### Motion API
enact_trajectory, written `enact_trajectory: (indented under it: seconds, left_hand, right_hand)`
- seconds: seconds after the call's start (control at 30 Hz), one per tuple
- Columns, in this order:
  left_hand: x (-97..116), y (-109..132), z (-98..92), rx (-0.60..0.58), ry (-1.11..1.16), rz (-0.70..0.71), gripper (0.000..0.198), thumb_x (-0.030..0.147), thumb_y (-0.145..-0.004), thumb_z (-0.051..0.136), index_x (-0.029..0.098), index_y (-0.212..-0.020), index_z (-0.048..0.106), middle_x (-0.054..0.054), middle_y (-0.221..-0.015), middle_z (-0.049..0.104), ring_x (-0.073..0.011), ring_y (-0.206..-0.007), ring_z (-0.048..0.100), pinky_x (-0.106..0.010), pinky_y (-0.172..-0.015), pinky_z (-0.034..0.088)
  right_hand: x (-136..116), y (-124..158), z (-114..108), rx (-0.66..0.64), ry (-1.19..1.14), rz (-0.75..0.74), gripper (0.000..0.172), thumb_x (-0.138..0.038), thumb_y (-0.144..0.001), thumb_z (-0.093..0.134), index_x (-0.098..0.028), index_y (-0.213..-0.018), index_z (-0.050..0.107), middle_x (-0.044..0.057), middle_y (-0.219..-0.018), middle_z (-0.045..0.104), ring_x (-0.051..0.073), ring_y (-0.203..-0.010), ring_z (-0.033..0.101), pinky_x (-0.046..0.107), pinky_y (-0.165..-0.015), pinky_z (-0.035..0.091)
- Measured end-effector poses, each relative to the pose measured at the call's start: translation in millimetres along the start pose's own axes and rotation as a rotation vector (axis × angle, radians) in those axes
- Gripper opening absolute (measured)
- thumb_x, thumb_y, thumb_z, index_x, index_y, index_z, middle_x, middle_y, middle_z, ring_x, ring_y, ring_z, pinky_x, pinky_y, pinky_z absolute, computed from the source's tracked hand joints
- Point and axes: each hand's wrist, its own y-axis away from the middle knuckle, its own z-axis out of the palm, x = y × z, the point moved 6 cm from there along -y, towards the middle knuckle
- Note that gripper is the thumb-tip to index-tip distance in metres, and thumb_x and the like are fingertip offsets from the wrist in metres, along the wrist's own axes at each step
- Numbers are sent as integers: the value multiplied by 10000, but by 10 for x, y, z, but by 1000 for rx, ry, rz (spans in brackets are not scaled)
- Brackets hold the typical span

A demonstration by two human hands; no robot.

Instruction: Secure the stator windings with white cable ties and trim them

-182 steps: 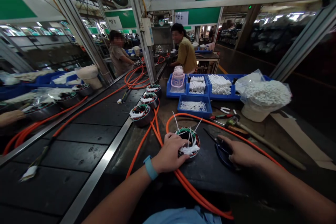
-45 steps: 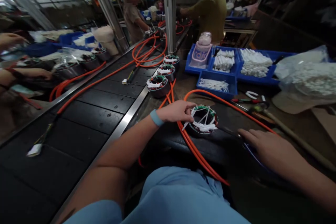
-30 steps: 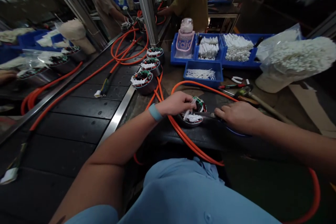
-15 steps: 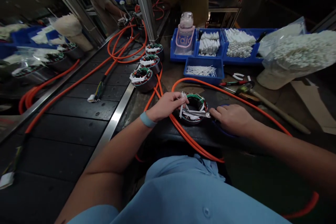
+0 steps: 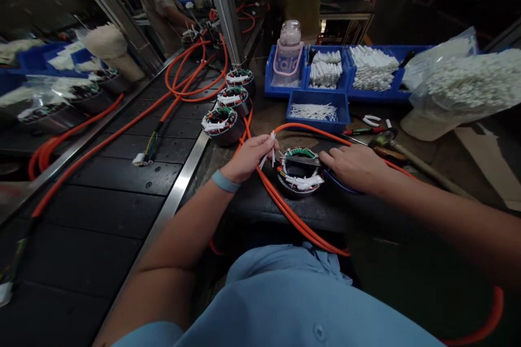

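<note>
A motor stator (image 5: 300, 191), a dark ring with green, red and white wiring inside its rim, lies on the bench in front of me. Just left of it, my left hand (image 5: 254, 157) is closed on several thin white strips (image 5: 273, 146) that stick out past the fingertips. My right hand (image 5: 352, 167) grips scissors (image 5: 301, 160) with blue handles at the stator's right side. Their metal blades reach left across the upper part of the ring. The fingers hide part of the handles.
Three more stators (image 5: 222, 126) stand in a row at left beside orange cables (image 5: 285, 211). Behind lie a blue tray (image 5: 317, 124) of white strips, blue bins of white tubes, a bottle (image 5: 290, 51) and pliers. Two people work farther back.
My left hand has drawn back left off the stator with the white strips. The scissors have moved up from the near rim to the ring's upper part.
</note>
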Motion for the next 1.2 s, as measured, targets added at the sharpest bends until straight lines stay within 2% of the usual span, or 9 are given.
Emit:
enact_trajectory:
  seconds: [0.17,0.37,0.67,0.83,1.03,1.2]
  left_hand:
    - [31,31,1,-20,-39,20,352,492,-804,556,144,-756,549,42,-571,437,-64,-496,394,-185,-477,305]
    - [89,42,38,-11,-102,57,348,472,-830,525,135,-745,544,40,-582,435,-68,-521,396,-187,-502,306]
    - [27,15,23,26,-21,43,326,453,-812,558,133,-751,549,47,-566,440,-59,-501,383,-172,-487,295]
    - [-25,41,-26,89,42,15,336,460,-789,586,130,-742,541,48,-541,449,-57,-482,388,-166,-471,304]
    - [-22,23,-9,85,65,15,344,462,-787,601,126,-732,554,45,-542,448,-52,-480,382,-158,-466,303]
    - [-1,21,-23,120,51,43,313,430,-819,585,131,-734,549,45,-556,442,-54,-489,389,-161,-474,315]
  right_hand:
    - [49,46,67,-9,-13,14,241,-132,-871,380,-160,-1038,552,81,-794,629,182,-657,565,280,-540,170]
    - [-8,-34,85,17,-29,-31,215,-143,-873,388,-139,-1009,554,88,-775,627,166,-640,566,283,-533,176]
    - [-47,-51,120,15,-11,-53,235,-121,-880,369,-119,-1000,571,106,-761,636,178,-644,578,276,-544,188]
    - [-48,-17,121,80,5,-35,256,-112,-881,369,-117,-1021,583,111,-773,640,187,-653,578,284,-548,195]
    - [-47,-13,149,116,25,-31,257,-108,-884,363,-121,-1014,584,107,-757,636,201,-661,591,294,-539,167]
    - [12,-36,172,71,1,-35,261,-119,-886,353,-139,-969,599,98,-743,642,208,-658,611,295,-514,160]
